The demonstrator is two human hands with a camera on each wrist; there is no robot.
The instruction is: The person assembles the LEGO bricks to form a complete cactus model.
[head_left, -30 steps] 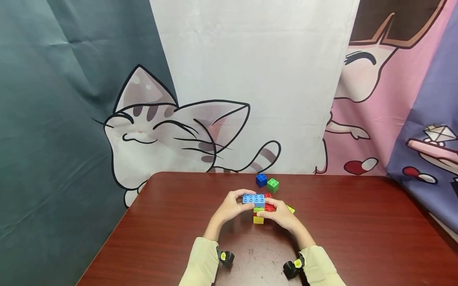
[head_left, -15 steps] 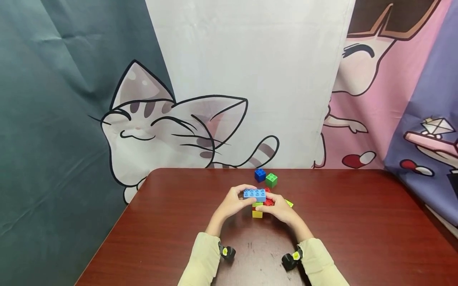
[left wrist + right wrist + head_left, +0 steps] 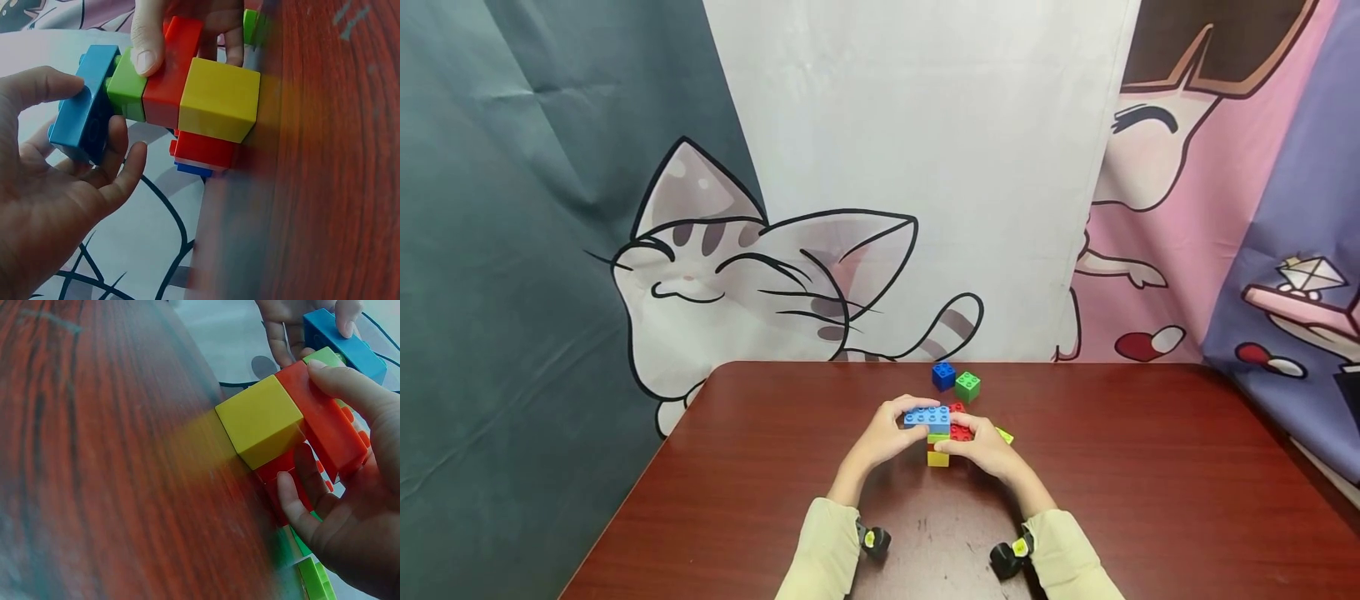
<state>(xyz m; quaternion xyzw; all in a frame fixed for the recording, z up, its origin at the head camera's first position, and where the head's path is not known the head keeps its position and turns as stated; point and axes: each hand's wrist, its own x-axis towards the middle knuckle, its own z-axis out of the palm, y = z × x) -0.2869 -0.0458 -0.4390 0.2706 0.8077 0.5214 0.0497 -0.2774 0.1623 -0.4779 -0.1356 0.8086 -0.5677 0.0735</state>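
Observation:
A long light blue brick (image 3: 927, 419) lies across the top of a small stack, its left part jutting out past the stack. Beneath it come a light green brick (image 3: 127, 92), a longer red brick (image 3: 172, 78) and a yellow brick (image 3: 219, 100) at the table. My left hand (image 3: 882, 435) pinches the light blue brick between thumb and fingers. With its thumb over the green and red bricks, my right hand (image 3: 987, 447) grips the stack from the other side; its fingers curl behind, as the right wrist view shows. The light blue brick touches the green studs.
Behind the stack stand a dark blue brick (image 3: 943, 376) and a green brick (image 3: 967, 386). Another red brick (image 3: 203, 150) is close behind the yellow one. A lime brick (image 3: 1004, 435) lies right of my right hand, partly hidden. The wooden table (image 3: 760, 500) ends at a cloth backdrop.
The head view shifts slightly. Both hands keep their holds on the light blue brick and the stack, with barely any visible movement.

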